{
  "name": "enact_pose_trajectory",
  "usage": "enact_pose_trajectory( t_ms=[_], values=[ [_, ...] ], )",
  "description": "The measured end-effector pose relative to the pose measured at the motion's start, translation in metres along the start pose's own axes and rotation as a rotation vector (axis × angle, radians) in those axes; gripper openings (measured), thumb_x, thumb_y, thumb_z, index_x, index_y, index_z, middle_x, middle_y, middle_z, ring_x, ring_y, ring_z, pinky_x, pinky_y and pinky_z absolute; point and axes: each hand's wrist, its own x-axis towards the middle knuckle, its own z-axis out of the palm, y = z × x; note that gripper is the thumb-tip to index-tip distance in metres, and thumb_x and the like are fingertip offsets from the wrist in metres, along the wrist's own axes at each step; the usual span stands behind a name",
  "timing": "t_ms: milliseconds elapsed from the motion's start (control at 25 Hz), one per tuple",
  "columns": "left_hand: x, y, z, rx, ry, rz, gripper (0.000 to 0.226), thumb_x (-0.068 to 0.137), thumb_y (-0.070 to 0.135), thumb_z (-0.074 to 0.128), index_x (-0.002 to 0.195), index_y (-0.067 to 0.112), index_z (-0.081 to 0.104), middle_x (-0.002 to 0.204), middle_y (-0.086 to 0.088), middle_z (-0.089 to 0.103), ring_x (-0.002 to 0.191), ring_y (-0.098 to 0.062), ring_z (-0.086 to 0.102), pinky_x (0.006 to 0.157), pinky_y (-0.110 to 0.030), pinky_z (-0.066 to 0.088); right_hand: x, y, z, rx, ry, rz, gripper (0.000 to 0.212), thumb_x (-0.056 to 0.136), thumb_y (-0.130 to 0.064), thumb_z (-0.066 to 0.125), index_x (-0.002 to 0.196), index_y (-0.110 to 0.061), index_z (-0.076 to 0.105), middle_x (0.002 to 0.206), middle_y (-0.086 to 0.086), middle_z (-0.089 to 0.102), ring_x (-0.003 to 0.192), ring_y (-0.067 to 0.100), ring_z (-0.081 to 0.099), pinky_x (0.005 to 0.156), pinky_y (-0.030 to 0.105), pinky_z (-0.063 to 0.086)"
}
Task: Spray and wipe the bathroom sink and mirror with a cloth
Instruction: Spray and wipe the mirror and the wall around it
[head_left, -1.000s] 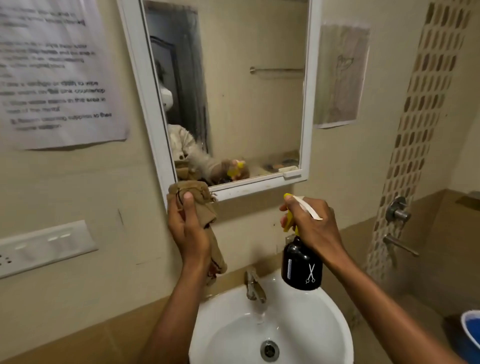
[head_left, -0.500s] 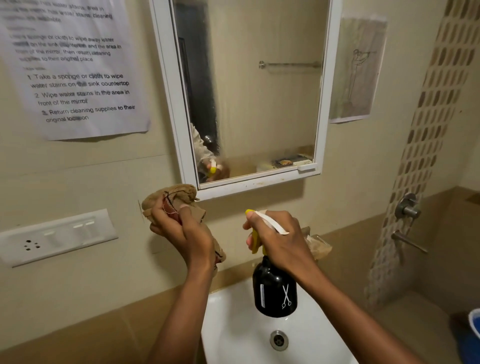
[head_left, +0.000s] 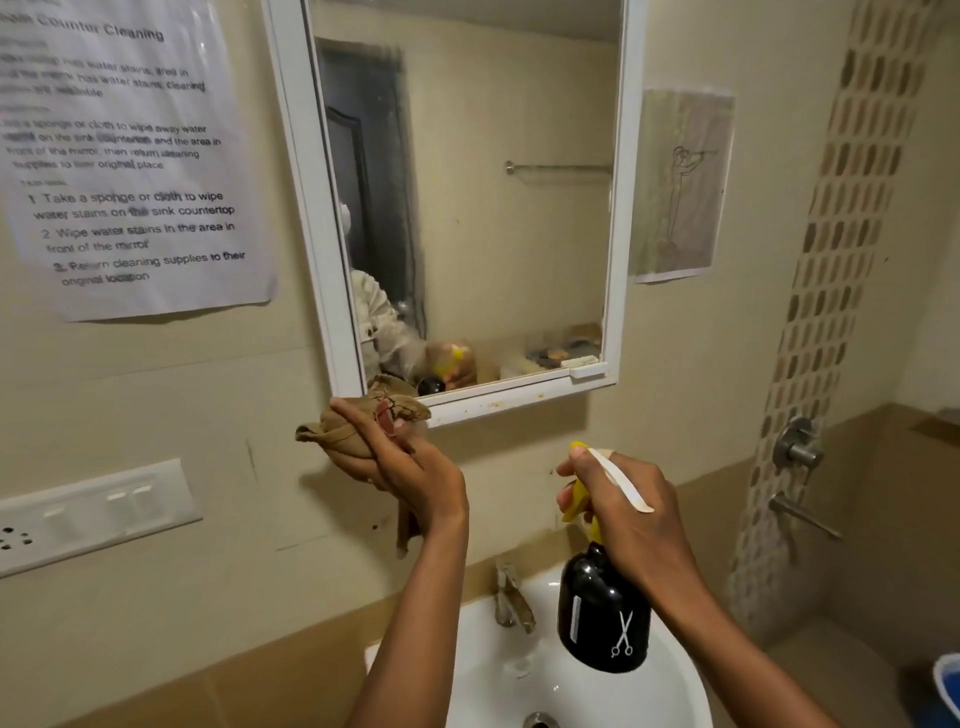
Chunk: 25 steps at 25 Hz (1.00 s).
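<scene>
A white-framed mirror (head_left: 498, 218) hangs on the beige wall above a white sink (head_left: 670, 691) with a metal tap (head_left: 511, 597). My left hand (head_left: 405, 467) grips a bunched brown cloth (head_left: 345, 428) just below the mirror's lower left corner. My right hand (head_left: 628, 514) holds a black spray bottle (head_left: 602, 618) with a yellow trigger and white nozzle, raised over the sink and pointing up toward the mirror. The glass looks hazy and smeared on its left side.
A printed instruction sheet (head_left: 130, 156) is taped left of the mirror, a drawing (head_left: 680, 182) right of it. A white switch panel (head_left: 88, 514) sits low on the left wall. Shower valves (head_left: 797, 447) and a blue bucket rim (head_left: 948, 686) are at right.
The view has tilted and shifted, bringing the tap back into sight. My left hand with the cloth has risen toward the mirror's lower corner. My right hand keeps the bottle over the sink.
</scene>
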Motion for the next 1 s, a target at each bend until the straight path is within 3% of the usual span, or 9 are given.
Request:
enact_pose_trajectory(
  t_ms=[120,240,400,520,640,800,920,1000],
  values=[
    [-0.005,-0.014,0.018,0.153,0.030,0.127,0.065,0.101,0.011,0.044,0.160,0.029,0.022,0.166,-0.022,-0.012,0.155,-0.034,-0.011,0.125,-0.046,0.005,0.006,0.005,-0.015,0.017,0.010,-0.002,0.035,0.103,-0.038,0.058,0.079,-0.022,0.077,0.068,0.002,0.076,0.057,0.007,0.064,0.062,0.030,0.050],
    [-0.008,-0.032,0.026,0.330,0.032,0.287,0.060,0.105,0.015,0.042,0.159,0.033,0.021,0.164,-0.029,-0.008,0.152,-0.044,-0.012,0.124,-0.048,-0.003,0.014,0.013,-0.027,0.017,0.009,-0.008,0.036,0.103,-0.037,0.057,0.079,-0.020,0.077,0.068,0.003,0.077,0.060,0.010,0.067,0.063,0.031,0.051],
    [-0.018,-0.053,0.040,0.540,-0.134,0.491,0.066,0.102,0.022,0.043,0.157,0.045,0.013,0.165,-0.025,-0.004,0.153,-0.037,-0.014,0.119,-0.064,-0.005,0.026,0.020,-0.037,0.027,0.007,-0.016,0.036,0.104,-0.037,0.057,0.079,-0.019,0.077,0.070,0.005,0.077,0.067,0.023,0.072,0.065,0.038,0.056],
    [-0.026,-0.064,0.055,0.671,-0.228,0.606,0.065,0.099,0.023,0.040,0.158,0.039,0.018,0.166,-0.019,-0.003,0.154,-0.030,-0.016,0.118,-0.061,-0.010,0.034,0.024,-0.043,0.026,0.006,-0.005,0.036,0.104,-0.036,0.057,0.080,-0.018,0.077,0.069,0.004,0.077,0.071,0.033,0.071,0.068,0.045,0.057],
    [-0.033,-0.075,0.065,0.808,-0.325,0.778,0.072,0.085,0.011,0.048,0.154,0.029,0.038,0.166,-0.015,-0.006,0.154,-0.028,-0.017,0.118,-0.058,-0.011,0.042,0.029,-0.046,0.043,0.008,0.008,0.036,0.104,-0.035,0.058,0.080,-0.017,0.077,0.069,0.005,0.077,0.073,0.034,0.071,0.069,0.047,0.057],
    [-0.030,-0.088,0.072,0.876,-0.435,0.983,0.072,0.077,0.009,0.049,0.147,0.027,0.051,0.167,-0.014,0.005,0.156,-0.028,-0.010,0.119,-0.053,-0.005,0.050,0.035,-0.052,0.083,0.010,0.014,0.035,0.103,-0.036,0.059,0.081,-0.017,0.078,0.070,0.007,0.077,0.072,0.032,0.072,0.062,0.033,0.055],
    [-0.028,-0.092,0.074,0.959,-0.536,1.210,0.071,0.084,0.016,0.049,0.153,0.028,0.040,0.167,-0.011,0.019,0.156,-0.026,0.003,0.120,-0.047,-0.001,0.054,0.039,-0.059,0.101,0.011,0.005,0.035,0.103,-0.035,0.059,0.081,-0.016,0.078,0.070,0.008,0.077,0.070,0.030,0.073,0.059,0.027,0.055],
    [-0.027,-0.089,0.077,0.945,-0.579,1.251,0.060,0.092,0.021,0.040,0.151,0.028,0.045,0.167,-0.007,0.020,0.156,-0.022,0.006,0.121,-0.043,-0.004,0.056,0.041,-0.064,0.137,0.012,0.004,0.035,0.103,-0.033,0.059,0.080,-0.014,0.078,0.069,0.009,0.076,0.066,0.025,0.072,0.057,0.023,0.054]
  ],
)
